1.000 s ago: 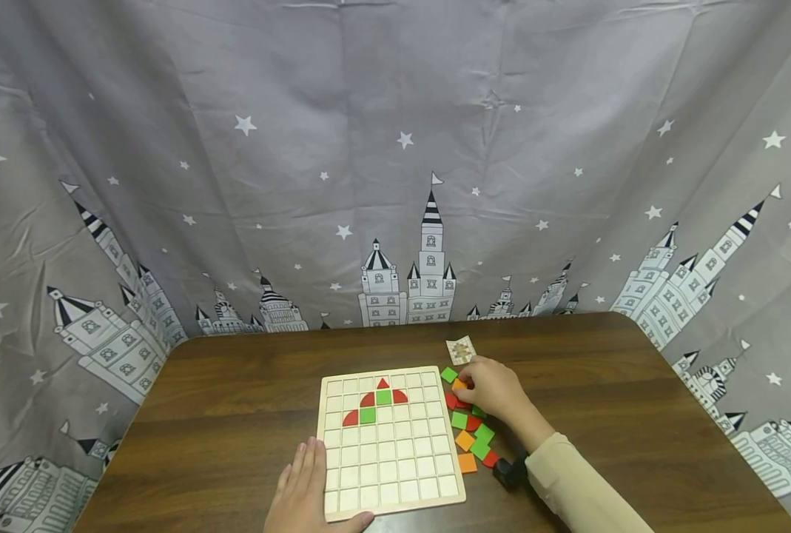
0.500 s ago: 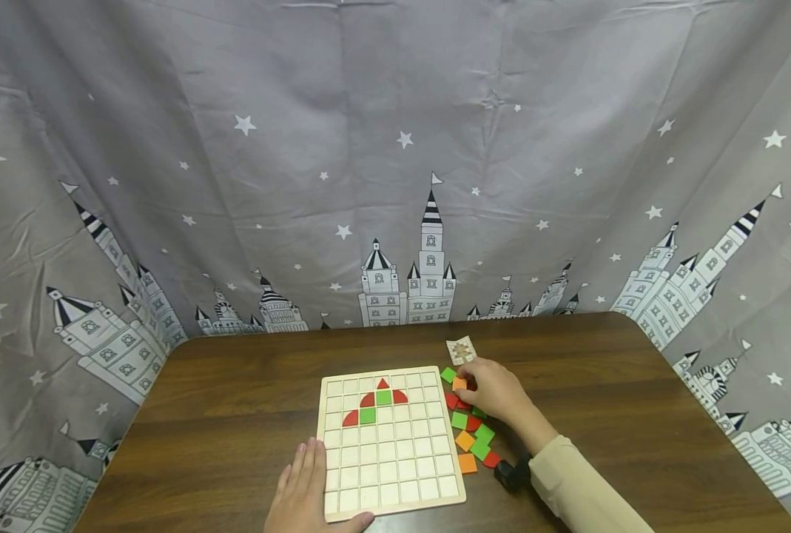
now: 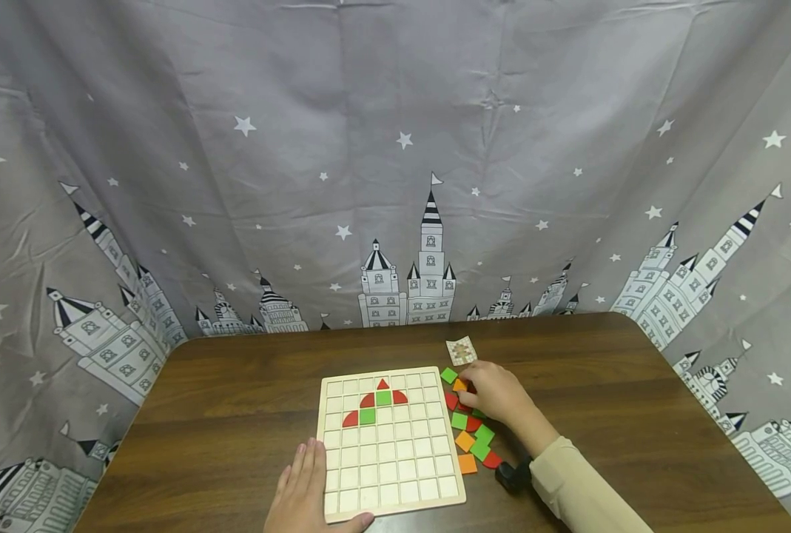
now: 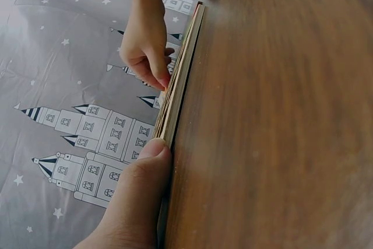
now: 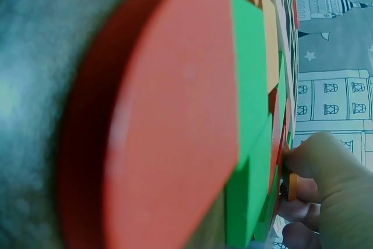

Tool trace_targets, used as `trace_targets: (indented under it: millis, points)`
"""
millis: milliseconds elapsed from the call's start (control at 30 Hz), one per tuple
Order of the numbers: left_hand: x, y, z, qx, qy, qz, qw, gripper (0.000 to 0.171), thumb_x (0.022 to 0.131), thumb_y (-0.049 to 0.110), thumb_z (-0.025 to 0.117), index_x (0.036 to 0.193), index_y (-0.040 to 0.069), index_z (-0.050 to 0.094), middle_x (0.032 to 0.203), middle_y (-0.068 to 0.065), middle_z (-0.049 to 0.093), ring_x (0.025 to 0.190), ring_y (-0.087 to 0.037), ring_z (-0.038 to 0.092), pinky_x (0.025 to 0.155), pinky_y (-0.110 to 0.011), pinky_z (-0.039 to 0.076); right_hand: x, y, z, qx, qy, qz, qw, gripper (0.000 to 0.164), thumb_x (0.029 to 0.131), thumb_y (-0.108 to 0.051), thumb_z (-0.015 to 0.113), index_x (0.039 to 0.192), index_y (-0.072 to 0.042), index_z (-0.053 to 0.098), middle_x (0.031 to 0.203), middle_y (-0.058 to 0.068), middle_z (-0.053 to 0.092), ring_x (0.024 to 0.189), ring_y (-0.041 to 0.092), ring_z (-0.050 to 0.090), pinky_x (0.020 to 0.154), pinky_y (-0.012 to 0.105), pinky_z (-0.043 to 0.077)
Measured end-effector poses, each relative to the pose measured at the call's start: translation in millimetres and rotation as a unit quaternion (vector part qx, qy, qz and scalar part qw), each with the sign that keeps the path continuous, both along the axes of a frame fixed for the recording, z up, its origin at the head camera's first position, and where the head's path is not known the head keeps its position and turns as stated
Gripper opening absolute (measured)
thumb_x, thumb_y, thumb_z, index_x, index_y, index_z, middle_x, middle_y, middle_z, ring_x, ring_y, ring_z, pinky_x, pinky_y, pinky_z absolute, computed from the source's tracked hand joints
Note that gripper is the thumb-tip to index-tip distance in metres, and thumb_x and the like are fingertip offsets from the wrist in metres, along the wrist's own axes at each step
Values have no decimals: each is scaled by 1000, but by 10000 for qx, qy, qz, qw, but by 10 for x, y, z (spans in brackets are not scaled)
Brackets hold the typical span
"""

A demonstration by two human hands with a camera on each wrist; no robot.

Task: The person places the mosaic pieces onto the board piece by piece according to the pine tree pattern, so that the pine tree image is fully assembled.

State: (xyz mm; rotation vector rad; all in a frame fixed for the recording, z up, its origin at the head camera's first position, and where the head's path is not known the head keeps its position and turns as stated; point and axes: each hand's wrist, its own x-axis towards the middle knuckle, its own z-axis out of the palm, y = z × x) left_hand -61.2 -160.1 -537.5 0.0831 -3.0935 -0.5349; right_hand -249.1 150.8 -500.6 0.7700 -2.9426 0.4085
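A pale wooden grid board (image 3: pixel 387 451) lies on the table, with red and green pieces set in its upper cells. My left hand (image 3: pixel 305 485) rests along its left edge, fingers straight, thumb (image 4: pixel 152 148) touching the front edge. Beyond the board's right side, my right hand (image 3: pixel 498 392) reaches palm down over the loose tiles, fingers bent. In the right wrist view its thumb and fingers pinch an orange tile (image 5: pixel 292 186); the fingers partly cover it. A red quarter-round piece (image 5: pixel 175 115) looms close to that camera, beside a green square tile (image 5: pixel 250 80).
Loose green, orange and red tiles, such as an orange one (image 3: pixel 467 464), lie along the board's right side. A small pattern card (image 3: pixel 462 351) lies behind them on the brown table (image 3: pixel 235 400). A grey curtain (image 3: pixel 288 81) printed with castles hangs behind.
My right hand has barely shifted, its fingers moving slightly around the orange tile. The left hand and the board stay where they were.
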Motion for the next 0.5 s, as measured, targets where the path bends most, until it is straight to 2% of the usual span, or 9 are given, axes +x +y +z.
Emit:
trace_targets:
  millis: [300,500]
  points:
    - [-4,4,-6,54,-32,-11,10000,143,57,100,49,153,-5,29,161,-23,27,149,-43,25,117,-58,30,31,4,41,-131,133,-48,9998,20,83,-28,74,95,-12,75,92,-1,71,75,11,59,65,30,53]
    - [-9,-6,-7,65,-53,5,10000,145,56,101,48,152,-6,29,161,-24,27,149,-43,26,116,-58,30,79,-131,162,-97,482,435,9978,26,86,-33,73,99,-11,75,96,1,74,83,17,68,73,35,59]
